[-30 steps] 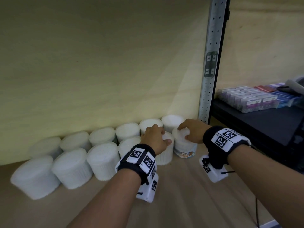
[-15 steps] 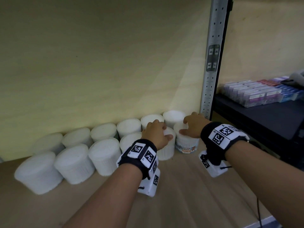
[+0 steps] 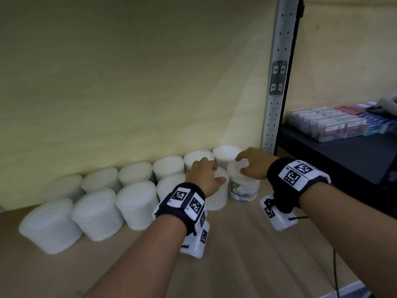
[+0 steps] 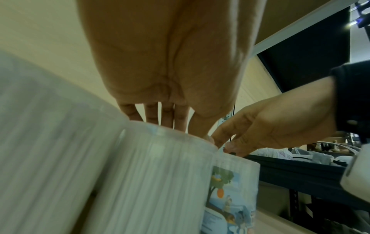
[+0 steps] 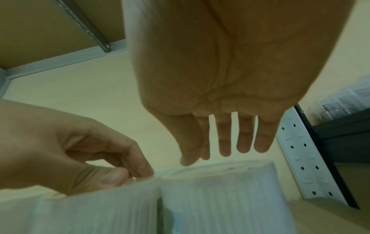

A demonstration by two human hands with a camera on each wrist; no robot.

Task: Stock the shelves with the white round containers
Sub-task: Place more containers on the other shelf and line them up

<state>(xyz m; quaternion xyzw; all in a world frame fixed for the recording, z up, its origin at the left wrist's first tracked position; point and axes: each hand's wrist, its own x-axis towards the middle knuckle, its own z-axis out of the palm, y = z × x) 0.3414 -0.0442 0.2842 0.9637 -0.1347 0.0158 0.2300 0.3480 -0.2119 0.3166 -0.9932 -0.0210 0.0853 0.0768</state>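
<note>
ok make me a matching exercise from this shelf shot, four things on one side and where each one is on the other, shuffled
Things
1. left hand
2. right hand
3. labelled container
4. flat boxes

Places
A. on the dark shelf, right of the metal upright
B. front row, right end, nearest the upright
C. over the top of the plain container next to the labelled one
D. over the top of the labelled container

Pairs: 1-C, 2-D, 3-B, 4-A

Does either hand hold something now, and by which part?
The left hand grips a white container by its top rim, thumb in front, fingers behind. The right hand holds nothing; its straight fingers hang over the labelled container.
</note>
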